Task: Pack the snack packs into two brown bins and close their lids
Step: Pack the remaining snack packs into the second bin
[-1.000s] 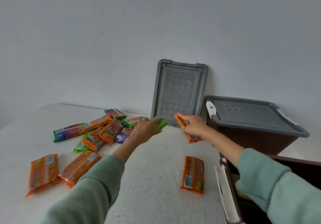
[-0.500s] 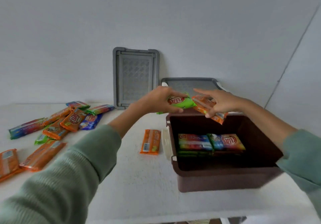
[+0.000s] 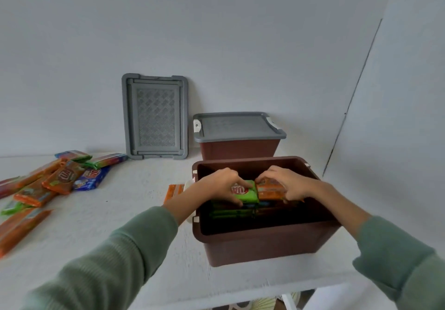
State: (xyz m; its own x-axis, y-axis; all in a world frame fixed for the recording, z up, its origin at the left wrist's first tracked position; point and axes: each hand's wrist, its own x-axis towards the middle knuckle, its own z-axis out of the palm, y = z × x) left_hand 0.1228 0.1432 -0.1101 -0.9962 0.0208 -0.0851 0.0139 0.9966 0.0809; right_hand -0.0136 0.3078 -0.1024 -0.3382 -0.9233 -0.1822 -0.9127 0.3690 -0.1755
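One bin [image 3: 240,149] lidded. In open bin [image 3: 265,247], left hand [image 3: 220,184] clamps green pack [image 3: 247,193], right hand [image 3: 290,182] orange pack [image 3: 269,191]; pile [image 3: 63,177] waits on worktop [image 3: 125,228].

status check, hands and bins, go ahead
Left hand grips green pack, right hand grips orange pack, both down inside open bin. Far bin lidded, spare lid leaning on wall. Loose packs wait on table. Nothing blocking.

Before you, a white bench [image 3: 115,201] meets a plain pale wall [image 3: 216,33]; a thin dark line [image 3: 353,93] slants down at your right.
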